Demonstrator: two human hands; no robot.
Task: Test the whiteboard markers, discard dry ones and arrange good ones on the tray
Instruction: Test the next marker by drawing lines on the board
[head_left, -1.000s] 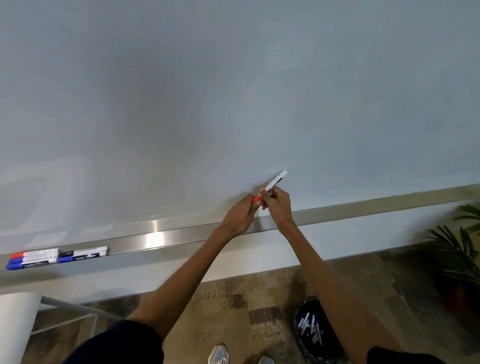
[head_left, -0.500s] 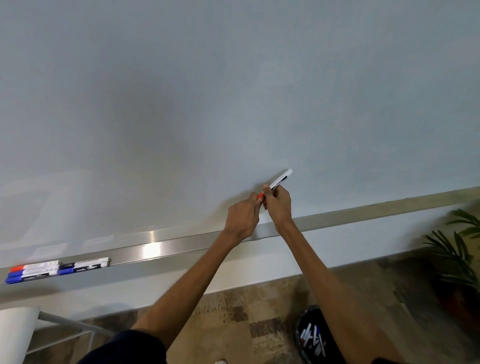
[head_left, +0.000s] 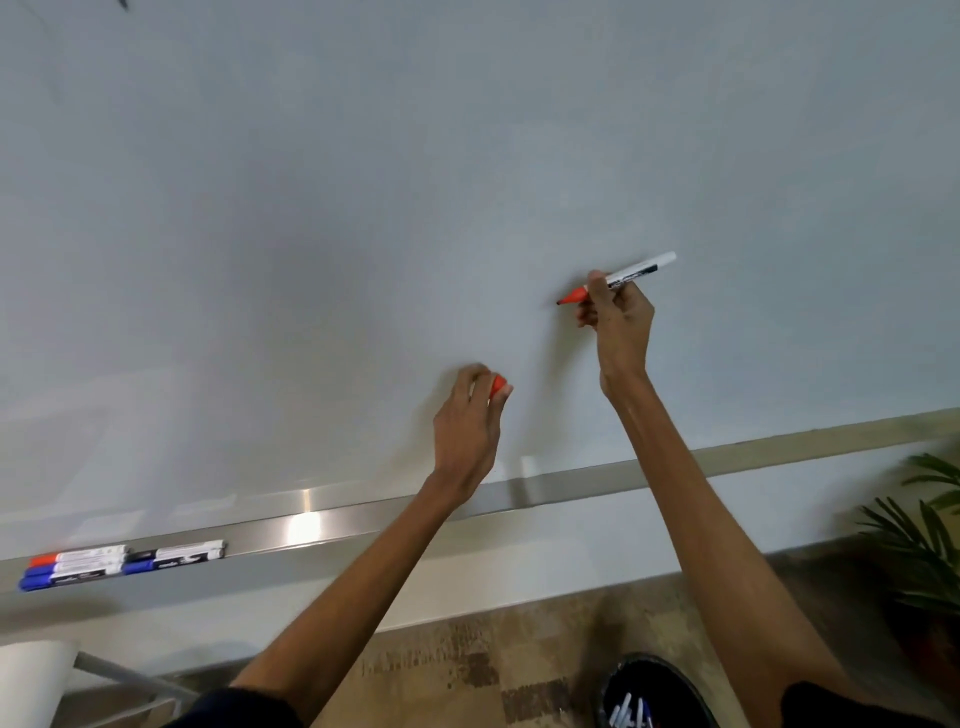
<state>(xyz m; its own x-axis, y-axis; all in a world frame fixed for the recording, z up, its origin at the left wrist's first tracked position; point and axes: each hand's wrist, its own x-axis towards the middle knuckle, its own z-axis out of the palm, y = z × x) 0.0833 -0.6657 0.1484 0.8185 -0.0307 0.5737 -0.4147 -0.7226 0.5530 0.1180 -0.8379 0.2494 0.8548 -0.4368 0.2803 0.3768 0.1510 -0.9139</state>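
Holding the red marker (head_left: 631, 273), the right hand (head_left: 618, 322) sits in the middle right of the frame, with its fingers curled tight round the pen. The marker has no cap on. Its red tip points left, right up at the whiteboard (head_left: 363, 208), and its white end sticks up to the right. I cannot tell if the tip touches the board.

Lower down and to the left, the left hand (head_left: 467, 421) pinches the red cap (head_left: 497, 385) in its fingertips, close to the board.

Under both hands a long shiny tray (head_left: 571, 486) runs along the bottom of the board. At the lower left of the frame a little bunch of markers (head_left: 104, 561) lies flat on the tray, side by side, with red, blue and black caps.

At the bottom of the frame, between the two arms, a dark round bin (head_left: 613, 686) stands on the brown floor (head_left: 493, 654). Some pens (head_left: 628, 714) lie inside it.

A green plant (head_left: 924, 545) shows at the right edge. Something white (head_left: 31, 675) sits in the lower left corner.
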